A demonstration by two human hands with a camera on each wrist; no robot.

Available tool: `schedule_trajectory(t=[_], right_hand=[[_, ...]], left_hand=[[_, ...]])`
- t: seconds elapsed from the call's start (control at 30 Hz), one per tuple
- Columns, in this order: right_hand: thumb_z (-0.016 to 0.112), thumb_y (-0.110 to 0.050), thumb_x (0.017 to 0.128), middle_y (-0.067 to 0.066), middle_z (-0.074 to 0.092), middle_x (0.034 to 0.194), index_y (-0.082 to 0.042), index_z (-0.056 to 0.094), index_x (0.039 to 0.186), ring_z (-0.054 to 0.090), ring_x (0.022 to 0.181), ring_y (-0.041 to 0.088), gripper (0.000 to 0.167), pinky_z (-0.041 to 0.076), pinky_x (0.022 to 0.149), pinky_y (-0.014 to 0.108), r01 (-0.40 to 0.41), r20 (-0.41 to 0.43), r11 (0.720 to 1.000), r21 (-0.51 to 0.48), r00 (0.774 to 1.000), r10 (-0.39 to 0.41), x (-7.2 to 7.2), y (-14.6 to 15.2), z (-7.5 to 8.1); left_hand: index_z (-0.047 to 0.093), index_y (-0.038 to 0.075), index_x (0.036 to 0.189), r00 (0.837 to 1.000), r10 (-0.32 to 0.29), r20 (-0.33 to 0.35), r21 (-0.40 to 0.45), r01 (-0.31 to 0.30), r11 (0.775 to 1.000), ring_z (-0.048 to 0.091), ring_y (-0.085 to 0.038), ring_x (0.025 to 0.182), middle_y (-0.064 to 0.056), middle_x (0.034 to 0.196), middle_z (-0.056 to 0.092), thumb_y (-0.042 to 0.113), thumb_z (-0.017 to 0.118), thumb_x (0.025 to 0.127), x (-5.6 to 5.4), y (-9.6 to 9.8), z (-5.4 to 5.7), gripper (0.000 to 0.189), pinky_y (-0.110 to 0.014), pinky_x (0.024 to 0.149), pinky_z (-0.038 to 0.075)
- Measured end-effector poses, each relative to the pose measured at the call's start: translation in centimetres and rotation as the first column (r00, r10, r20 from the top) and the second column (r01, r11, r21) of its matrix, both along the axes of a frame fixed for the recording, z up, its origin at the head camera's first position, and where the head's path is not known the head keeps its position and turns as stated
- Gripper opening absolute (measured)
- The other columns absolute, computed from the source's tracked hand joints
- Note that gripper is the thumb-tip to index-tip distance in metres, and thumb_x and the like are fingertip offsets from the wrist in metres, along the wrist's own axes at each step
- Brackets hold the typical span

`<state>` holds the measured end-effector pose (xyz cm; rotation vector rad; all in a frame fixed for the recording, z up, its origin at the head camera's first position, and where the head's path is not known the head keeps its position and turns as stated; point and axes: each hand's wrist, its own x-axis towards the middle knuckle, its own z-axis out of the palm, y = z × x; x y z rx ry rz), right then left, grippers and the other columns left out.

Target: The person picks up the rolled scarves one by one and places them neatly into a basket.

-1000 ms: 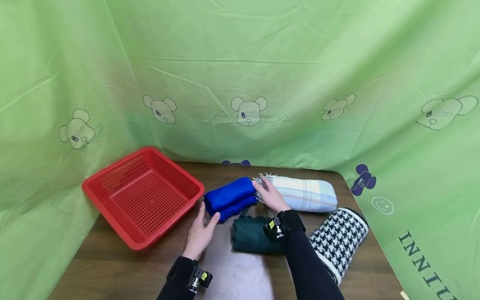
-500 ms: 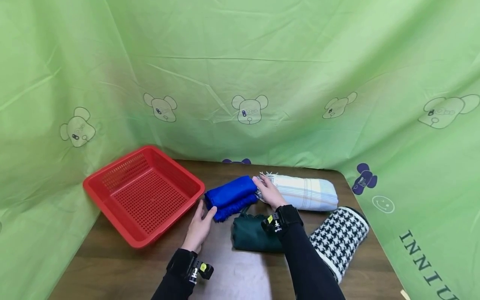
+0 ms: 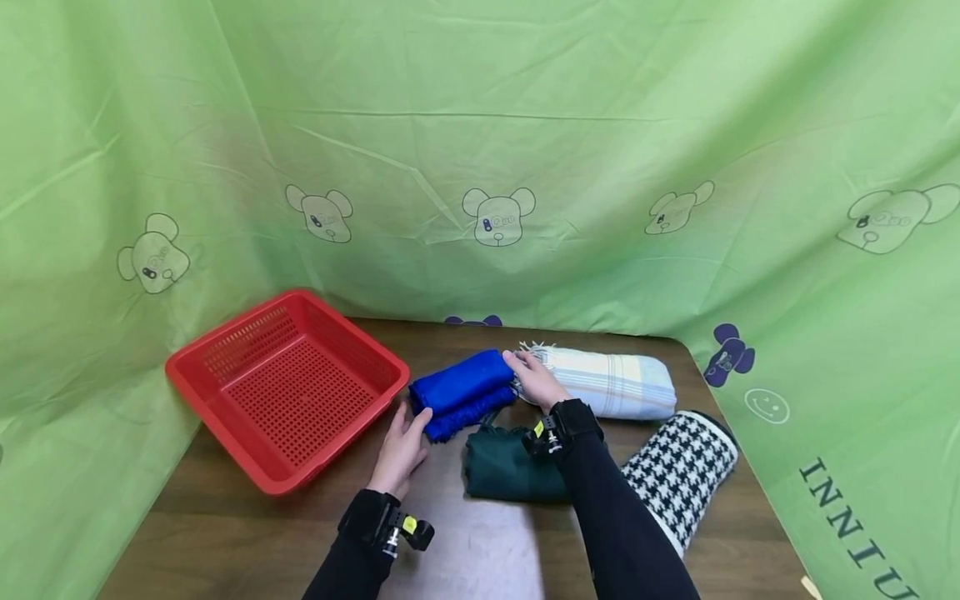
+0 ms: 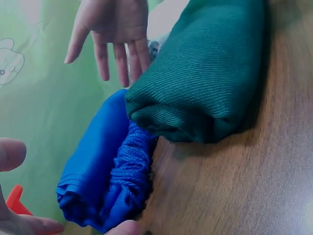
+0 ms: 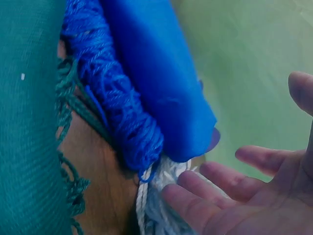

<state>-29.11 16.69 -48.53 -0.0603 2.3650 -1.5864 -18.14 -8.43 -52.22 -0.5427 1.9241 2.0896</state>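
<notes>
A rolled blue scarf with a bunched fringe lies on the table between my two hands. My left hand is at its near left end, fingers straight and thumb spread. Across from it, my right hand reaches to the far right end with straight fingers, palm facing the roll. In the right wrist view its fingers are over the pale fringe of a plaid scarf; whether they touch it I cannot tell. Neither hand grips anything. A dark green roll lies under my right wrist, partly covered.
An open red plastic basket stands at the left, close to the blue scarf. A black-and-white houndstooth roll lies at the right beside my right forearm. Green printed cloth hangs behind the wooden table.
Both hands stay at the ends of the blue scarf, with only slight shifts. My left thumb and fingers have come a little closer to each other. The scarves and basket look unmoved.
</notes>
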Motion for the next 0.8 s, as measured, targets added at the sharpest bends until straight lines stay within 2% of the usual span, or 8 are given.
schedule_trajectory(t=[0.1,0.33,0.4,0.47,0.57,0.63,0.67,0.8], right_hand=[[0.044,-0.044,0.115,0.03,0.03,0.169,0.007,0.029,0.164,0.026,0.158,0.046,0.072,0.026,0.128,0.058,-0.002,0.029,1.0,-0.024,1.0,0.002,-0.3,0.1,-0.3],[0.043,-0.047,0.115,0.026,0.015,0.175,0.002,0.017,0.169,0.02,0.16,0.045,0.077,0.032,0.123,0.065,-0.001,0.134,0.996,-0.095,0.991,0.013,-0.6,-0.1,-0.7],[0.044,-0.048,0.114,0.027,0.02,0.174,0.001,0.02,0.169,0.027,0.158,0.045,0.077,0.036,0.122,0.064,0.011,0.144,0.996,-0.09,0.99,0.002,-0.6,-0.1,-0.8],[0.045,-0.048,0.114,0.028,0.036,0.163,0.0,0.021,0.169,0.039,0.148,0.043,0.077,0.039,0.12,0.062,0.023,0.155,0.995,-0.098,0.988,-0.008,-0.7,-0.2,-0.8],[0.046,-0.048,0.114,0.025,0.043,0.151,-0.001,0.022,0.169,0.045,0.136,0.039,0.076,0.041,0.119,0.06,0.039,0.172,0.993,-0.111,0.985,-0.02,-0.9,-0.3,-0.9],[0.047,-0.049,0.114,0.027,0.043,0.151,0.0,0.023,0.169,0.046,0.138,0.042,0.077,0.042,0.119,0.06,0.041,0.179,0.993,-0.111,0.984,-0.021,-1.0,-0.4,-1.0],[0.046,-0.049,0.113,0.027,0.036,0.162,0.0,0.023,0.168,0.042,0.146,0.043,0.077,0.041,0.12,0.06,0.04,0.182,0.994,-0.105,0.983,-0.021,-1.0,-0.4,-0.9],[0.047,-0.049,0.113,0.031,0.028,0.169,0.0,0.026,0.167,0.034,0.153,0.049,0.077,0.04,0.12,0.061,0.033,0.19,0.995,-0.09,0.982,-0.016,-1.3,-0.7,-1.0]], left_hand=[[0.003,0.015,0.173,1.0,0.025,0.012,0.06,-0.025,0.998,0.027,-0.047,0.158,-0.029,0.175,0.011,0.048,0.054,0.111,-0.2,0.2,0.1,0.087,-0.059,0.123,0.036],[0.003,0.014,0.173,0.999,0.051,0.018,0.128,-0.052,0.99,0.027,-0.048,0.157,-0.025,0.177,0.008,0.044,0.054,0.111,-0.6,0.4,0.0,0.086,-0.058,0.124,0.035],[0.002,0.013,0.173,0.998,0.054,0.017,0.146,-0.056,0.988,0.027,-0.048,0.157,-0.025,0.177,0.007,0.044,0.054,0.111,-0.7,0.4,-0.1,0.087,-0.059,0.124,0.034],[0.001,0.012,0.173,0.998,0.062,0.013,0.167,-0.064,0.984,0.026,-0.048,0.157,-0.025,0.177,0.007,0.044,0.055,0.111,-0.8,0.5,-0.1,0.088,-0.059,0.124,0.034],[0.0,0.01,0.173,0.997,0.081,0.01,0.207,-0.081,0.975,0.024,-0.049,0.158,-0.026,0.176,0.007,0.043,0.055,0.111,-1.0,0.7,-0.1,0.089,-0.06,0.125,0.032],[-0.001,0.009,0.172,0.995,0.094,0.013,0.236,-0.094,0.967,0.022,-0.049,0.158,-0.026,0.177,0.007,0.042,0.055,0.111,-1.2,0.8,-0.1,0.089,-0.06,0.125,0.031],[-0.001,0.009,0.172,0.995,0.099,0.015,0.249,-0.099,0.963,0.021,-0.049,0.159,-0.026,0.177,0.007,0.041,0.054,0.111,-1.2,0.9,-0.1,0.088,-0.06,0.126,0.03],[-0.004,0.007,0.172,0.992,0.122,0.03,0.284,-0.125,0.951,0.018,-0.048,0.16,-0.025,0.177,0.006,0.038,0.051,0.113,-1.5,1.3,0.0,0.086,-0.06,0.126,0.03]])
